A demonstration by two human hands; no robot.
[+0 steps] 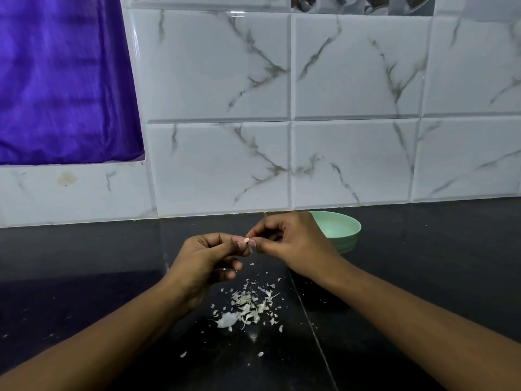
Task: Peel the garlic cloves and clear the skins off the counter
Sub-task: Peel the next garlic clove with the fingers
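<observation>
A small pale garlic clove (247, 240) is held above the black counter, pinched between the fingertips of both hands. My left hand (205, 261) holds it from the left with thumb and forefinger, the other fingers curled. My right hand (287, 241) pinches it from the right. Below the hands lies a heap of white garlic skins (248, 306) on the counter, with loose flakes scattered around it. A light green bowl (342, 230) stands behind my right hand, partly hidden by it; its inside is not visible.
The black counter (423, 263) runs to a white marble-patterned tile wall (352, 136) at the back. A purple cloth (64, 80) hangs at the upper left. A seam in the counter (313, 325) runs diagonally beside the skins.
</observation>
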